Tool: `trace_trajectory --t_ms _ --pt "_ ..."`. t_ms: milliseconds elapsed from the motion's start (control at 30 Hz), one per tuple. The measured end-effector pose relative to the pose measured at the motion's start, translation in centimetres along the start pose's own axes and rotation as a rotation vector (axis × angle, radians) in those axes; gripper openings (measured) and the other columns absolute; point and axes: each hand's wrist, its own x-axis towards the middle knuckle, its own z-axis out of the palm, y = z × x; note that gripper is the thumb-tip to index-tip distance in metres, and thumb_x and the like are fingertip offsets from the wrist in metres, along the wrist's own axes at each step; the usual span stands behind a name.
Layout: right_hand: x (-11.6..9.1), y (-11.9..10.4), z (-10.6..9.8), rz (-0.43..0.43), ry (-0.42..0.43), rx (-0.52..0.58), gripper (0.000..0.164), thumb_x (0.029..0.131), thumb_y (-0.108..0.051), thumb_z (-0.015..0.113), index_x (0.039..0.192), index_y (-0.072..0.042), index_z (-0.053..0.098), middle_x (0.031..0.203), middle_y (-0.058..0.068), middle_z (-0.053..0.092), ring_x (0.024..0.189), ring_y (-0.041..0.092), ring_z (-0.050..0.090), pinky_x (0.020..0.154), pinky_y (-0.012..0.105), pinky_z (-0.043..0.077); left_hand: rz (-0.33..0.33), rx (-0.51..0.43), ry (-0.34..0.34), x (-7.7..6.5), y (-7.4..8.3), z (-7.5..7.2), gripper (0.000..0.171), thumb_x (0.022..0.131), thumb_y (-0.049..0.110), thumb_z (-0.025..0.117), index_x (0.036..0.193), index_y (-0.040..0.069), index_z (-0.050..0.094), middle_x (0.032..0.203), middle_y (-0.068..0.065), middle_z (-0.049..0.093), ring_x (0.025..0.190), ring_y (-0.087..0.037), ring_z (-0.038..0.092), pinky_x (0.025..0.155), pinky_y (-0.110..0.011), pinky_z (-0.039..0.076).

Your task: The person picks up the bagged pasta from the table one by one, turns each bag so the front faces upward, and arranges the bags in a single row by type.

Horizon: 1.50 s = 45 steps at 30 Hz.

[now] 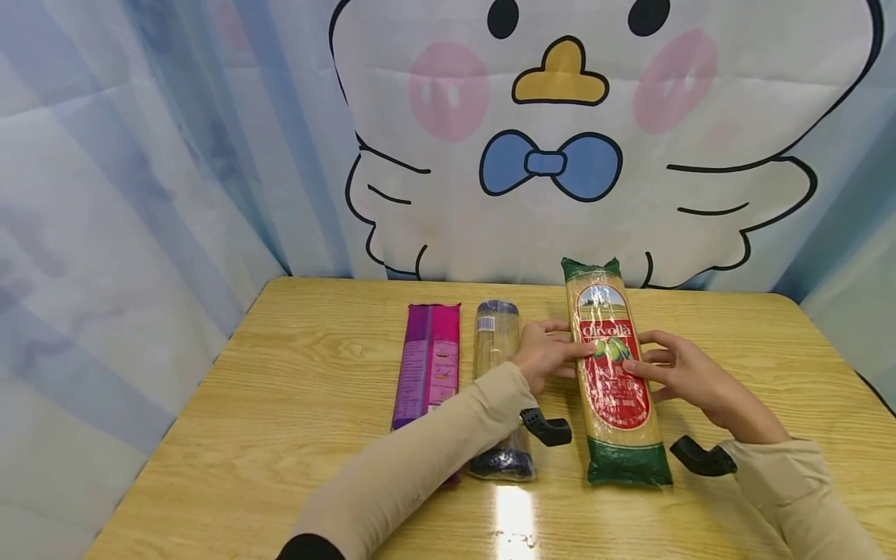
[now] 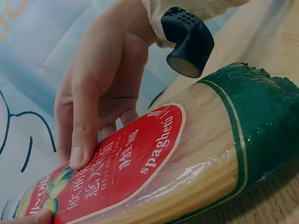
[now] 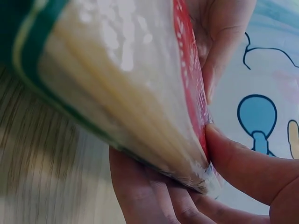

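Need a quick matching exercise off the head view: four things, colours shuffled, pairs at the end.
Things
1. Spaghetti pack held in both hands
2. Middle pack
3. Leftmost pack
4. Left sleeve

Colours
A. Purple and pink
B. Plain beige
C. Red label, green ends
D. See-through wrapper, dark blue ends

Pairs: 1-C, 2-D, 3-A, 4-B
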Motion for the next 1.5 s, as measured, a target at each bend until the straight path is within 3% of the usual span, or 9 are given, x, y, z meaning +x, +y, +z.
trace_trajectory --t_ms 667,1100,1433,1500 --pt "0.0 1.1 -1.1 0.054 -0.003 -0.042 0.072 0.101 -0.028 0.059 0.147 0.012 0.021 0.123 0.030 0.060 0.095 0.025 0.070 0.078 0.045 0.062 -0.007 0.005 0.059 0.4 -0.9 1.8 0.036 0.080 -0.003 0.079 0.113 0.003 0.064 0.091 -0.010 0.071 0.084 -0.037 0.073 0.066 -0.041 0.063" --pt "-0.1 2.4 -1.8 0.091 -0.010 -0.080 0.072 0.102 -0.024 0.057 0.146 0.018 0.018 0.119 0.031 0.061 0.091 0.024 0.070 0.075 0.044 0.062 -0.093 0.023 0.086 0.5 -1.6 3.1 0.036 0.083 0.000 0.078 0.114 0.008 0.063 0.080 -0.013 0.071 0.083 -0.036 0.073 0.071 -0.047 0.062" --pt "-0.4 3.1 -2.0 0.129 -0.002 -0.069 0.068 0.102 -0.024 0.058 0.144 0.017 0.024 0.117 0.025 0.063 0.088 0.021 0.070 0.073 0.041 0.062 -0.109 0.018 0.013 0.7 -2.3 3.3 0.036 0.087 -0.002 0.072 0.121 0.002 0.063 0.093 -0.022 0.073 0.093 -0.040 0.072 0.078 -0.050 0.060" --pt "-0.4 3.2 -2.0 0.127 0.009 -0.078 0.065 0.102 -0.023 0.058 0.143 0.017 0.027 0.118 0.028 0.062 0.087 0.021 0.070 0.071 0.040 0.062 -0.108 0.035 0.025 0.8 -2.4 3.4 0.036 0.087 -0.003 0.073 0.122 0.001 0.064 0.093 -0.022 0.073 0.092 -0.040 0.072 0.077 -0.050 0.060"
